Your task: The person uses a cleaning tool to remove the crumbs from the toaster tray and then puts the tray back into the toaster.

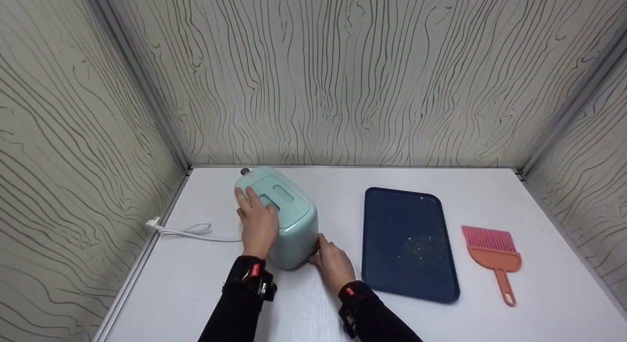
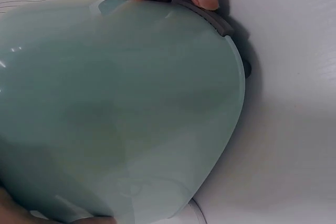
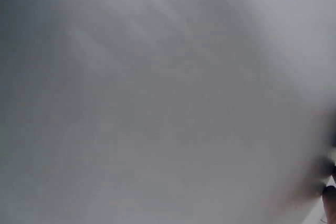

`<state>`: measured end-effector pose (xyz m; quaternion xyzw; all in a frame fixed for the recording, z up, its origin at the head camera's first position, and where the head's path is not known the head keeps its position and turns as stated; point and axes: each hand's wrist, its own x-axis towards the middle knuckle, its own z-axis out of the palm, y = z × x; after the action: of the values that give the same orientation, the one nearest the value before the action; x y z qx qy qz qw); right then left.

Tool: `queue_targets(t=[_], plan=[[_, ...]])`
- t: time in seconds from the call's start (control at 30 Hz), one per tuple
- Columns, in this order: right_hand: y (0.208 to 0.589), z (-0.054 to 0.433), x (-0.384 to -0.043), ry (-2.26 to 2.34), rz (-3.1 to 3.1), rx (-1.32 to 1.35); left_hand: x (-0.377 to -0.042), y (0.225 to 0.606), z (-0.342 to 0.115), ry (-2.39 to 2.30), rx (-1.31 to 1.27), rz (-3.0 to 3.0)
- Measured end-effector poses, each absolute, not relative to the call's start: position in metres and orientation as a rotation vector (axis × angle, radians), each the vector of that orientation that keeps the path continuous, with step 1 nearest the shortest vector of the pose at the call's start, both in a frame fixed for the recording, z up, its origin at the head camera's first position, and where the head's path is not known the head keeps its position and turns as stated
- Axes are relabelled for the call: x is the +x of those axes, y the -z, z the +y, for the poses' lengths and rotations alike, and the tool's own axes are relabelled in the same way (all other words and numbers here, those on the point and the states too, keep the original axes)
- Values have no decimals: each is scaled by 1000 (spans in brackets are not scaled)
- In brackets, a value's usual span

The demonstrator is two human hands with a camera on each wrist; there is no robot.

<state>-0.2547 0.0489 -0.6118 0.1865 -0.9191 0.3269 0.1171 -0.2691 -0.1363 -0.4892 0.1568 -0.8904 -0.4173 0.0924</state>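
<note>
A mint-green toaster (image 1: 294,212) with two slots stands left of centre on the white table. Over its top my left hand (image 1: 259,227) rests with spread fingers, the thumb close to a slot. My right hand (image 1: 334,266) is low at the toaster's near right corner. In the left wrist view, its thumb and curled fingers pinch a dark grey curved strip (image 2: 207,18) on the base edge, like a crumb tray's pull. The right wrist view is mostly a blurred pale surface, with fingertips (image 3: 329,198) at the right edge.
A dark blue tray (image 1: 392,239) with scattered crumbs lies right of the toaster. Farther right lies an orange hand brush (image 1: 494,258) with pink bristles. The toaster's white cord (image 1: 196,232) runs left to its plug. Patterned walls enclose the table's back and sides.
</note>
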Motion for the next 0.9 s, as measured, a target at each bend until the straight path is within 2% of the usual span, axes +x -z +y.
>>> queue_targets(t=[0.6,0.9], plan=[[599,63,-251,-914,-2797,542,-269,489,-133,1250,435,-2666],[589,98,-253,-620,-2694,587,-271,485,-144,1204,423,-2701]])
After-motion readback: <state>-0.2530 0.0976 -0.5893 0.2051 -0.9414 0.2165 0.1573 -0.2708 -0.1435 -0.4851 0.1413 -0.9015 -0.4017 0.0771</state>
